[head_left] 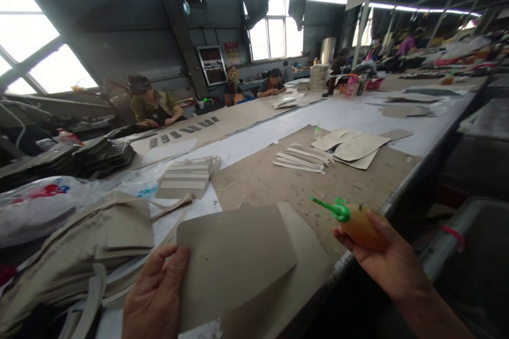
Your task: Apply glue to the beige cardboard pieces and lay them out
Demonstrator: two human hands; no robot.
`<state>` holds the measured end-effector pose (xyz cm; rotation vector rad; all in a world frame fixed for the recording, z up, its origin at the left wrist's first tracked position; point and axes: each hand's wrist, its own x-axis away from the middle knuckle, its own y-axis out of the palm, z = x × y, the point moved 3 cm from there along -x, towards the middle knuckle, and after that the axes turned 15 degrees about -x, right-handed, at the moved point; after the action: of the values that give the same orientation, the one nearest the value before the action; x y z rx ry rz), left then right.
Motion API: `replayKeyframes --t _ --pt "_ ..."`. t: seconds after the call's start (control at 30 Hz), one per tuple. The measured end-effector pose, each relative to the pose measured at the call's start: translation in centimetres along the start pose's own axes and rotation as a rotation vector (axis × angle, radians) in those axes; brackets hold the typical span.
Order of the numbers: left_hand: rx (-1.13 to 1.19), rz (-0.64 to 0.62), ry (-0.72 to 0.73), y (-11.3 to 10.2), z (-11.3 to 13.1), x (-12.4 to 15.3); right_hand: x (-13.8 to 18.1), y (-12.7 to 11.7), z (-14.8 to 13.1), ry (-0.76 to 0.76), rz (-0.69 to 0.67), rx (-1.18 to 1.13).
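Note:
My left hand [157, 291] pinches the left edge of a grey-beige cut panel [234, 259], thumb on top, and the panel is tilted over the table's near side. Beneath it lies another pale sheet [306, 254]. At the right, my right hand [382, 254] is wrapped round a glue bottle [363, 228] of amber colour with a green nozzle. The nozzle points left, above the brown board on the table and apart from the panel. What the panel is made of I cannot tell.
Stacked beige pieces [79, 254] and a striped panel pile [186, 177] lie to the left. Thin strips [302, 158] and pale panels [358, 145] rest on the brown board [246, 180]. A co-worker [155, 103] sits across the table. The table edge [397, 198] runs along the right.

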<state>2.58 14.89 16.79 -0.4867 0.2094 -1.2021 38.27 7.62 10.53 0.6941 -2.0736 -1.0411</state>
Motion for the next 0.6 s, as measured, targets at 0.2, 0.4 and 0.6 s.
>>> replayKeyframes --t 0.2,0.4,0.6 --pt "0.249 -0.011 0.160 4.1 6.1 -6.4 -2.7 -1.8 -0.5 -0.045 0.038 0.037" --pt "0.373 -0.042 0.223 9.0 8.3 -12.4 -4.1 -3.8 0.1 -0.066 0.051 0.107" --pt "0.230 -0.064 0.285 12.5 6.0 -16.7 -4.1 -3.0 1.2 -0.056 0.090 0.086"
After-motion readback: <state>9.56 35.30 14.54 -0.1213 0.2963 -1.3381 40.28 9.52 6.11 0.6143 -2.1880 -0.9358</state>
